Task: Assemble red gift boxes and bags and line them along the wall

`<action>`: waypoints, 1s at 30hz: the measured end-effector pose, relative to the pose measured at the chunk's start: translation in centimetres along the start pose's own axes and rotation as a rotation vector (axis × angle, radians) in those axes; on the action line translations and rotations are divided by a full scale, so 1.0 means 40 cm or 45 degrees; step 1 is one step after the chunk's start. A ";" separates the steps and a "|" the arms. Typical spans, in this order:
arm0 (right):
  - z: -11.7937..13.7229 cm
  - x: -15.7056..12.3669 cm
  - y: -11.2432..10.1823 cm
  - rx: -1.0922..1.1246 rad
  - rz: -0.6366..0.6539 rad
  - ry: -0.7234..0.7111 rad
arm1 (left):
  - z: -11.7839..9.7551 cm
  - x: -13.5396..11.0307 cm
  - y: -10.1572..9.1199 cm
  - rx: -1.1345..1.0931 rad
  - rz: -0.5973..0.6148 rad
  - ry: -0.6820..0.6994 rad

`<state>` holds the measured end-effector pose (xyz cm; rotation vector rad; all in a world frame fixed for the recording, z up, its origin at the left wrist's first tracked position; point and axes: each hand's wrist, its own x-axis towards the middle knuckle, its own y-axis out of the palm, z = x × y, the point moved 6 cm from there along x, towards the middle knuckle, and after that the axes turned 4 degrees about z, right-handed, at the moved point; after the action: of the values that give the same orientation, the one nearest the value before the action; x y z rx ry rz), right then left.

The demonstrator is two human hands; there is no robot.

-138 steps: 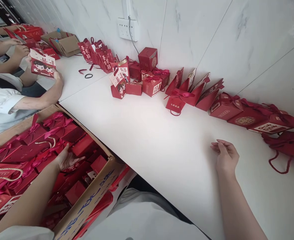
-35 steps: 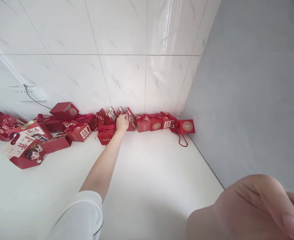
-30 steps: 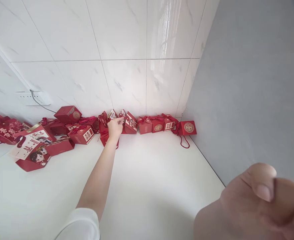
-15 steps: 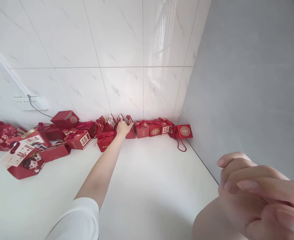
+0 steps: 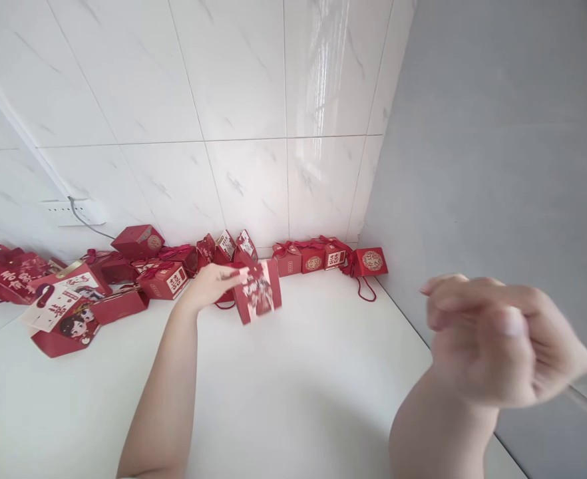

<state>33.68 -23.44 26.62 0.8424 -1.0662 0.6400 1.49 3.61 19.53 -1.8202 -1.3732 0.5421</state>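
Note:
My left hand (image 5: 210,284) is stretched out over the white table (image 5: 293,372) and grips a red gift box with a printed picture (image 5: 257,291), lifted off the row and tilted. My right hand (image 5: 493,349) is raised close to the camera at the right, blurred, fingers curled; a thin pale edge shows beside it, and I cannot make out what it is. A row of red gift boxes with ribbons (image 5: 318,255) stands along the foot of the tiled wall.
More red boxes (image 5: 164,279) and a larger red and white box with cartoon figures (image 5: 64,316) lie at the left. A wall socket with a cable (image 5: 76,211) sits on the tiles. A grey wall (image 5: 498,166) closes the table's right side.
My left hand has taken the picture box from the row at the wall and drawn it toward me. My right hand has risen and turned near the camera.

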 end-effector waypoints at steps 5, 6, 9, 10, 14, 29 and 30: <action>0.003 -0.021 0.098 -0.248 0.475 0.170 | -0.090 -0.136 0.114 -0.073 0.762 0.199; -0.002 -0.029 0.115 -0.279 0.618 0.220 | -0.106 -0.149 0.127 -0.075 0.822 0.217; -0.026 -0.070 0.164 -0.289 1.073 0.368 | -0.145 -0.171 0.146 -0.050 0.869 0.253; -0.037 -0.092 0.180 -0.290 1.237 0.414 | -0.155 -0.178 0.151 -0.027 0.878 0.266; -0.082 -0.193 0.234 -0.357 1.757 0.550 | -0.172 -0.199 0.178 0.102 0.869 0.296; -0.140 -0.297 0.282 -0.366 2.062 0.758 | -0.123 -0.174 0.193 0.234 0.755 0.133; -0.146 -0.296 0.278 -0.386 2.087 0.780 | -0.119 -0.173 0.187 0.245 0.753 0.130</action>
<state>23.38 -13.19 17.30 -0.6971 -1.0530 1.8563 7.23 -5.32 15.74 -2.0509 -0.6711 0.8363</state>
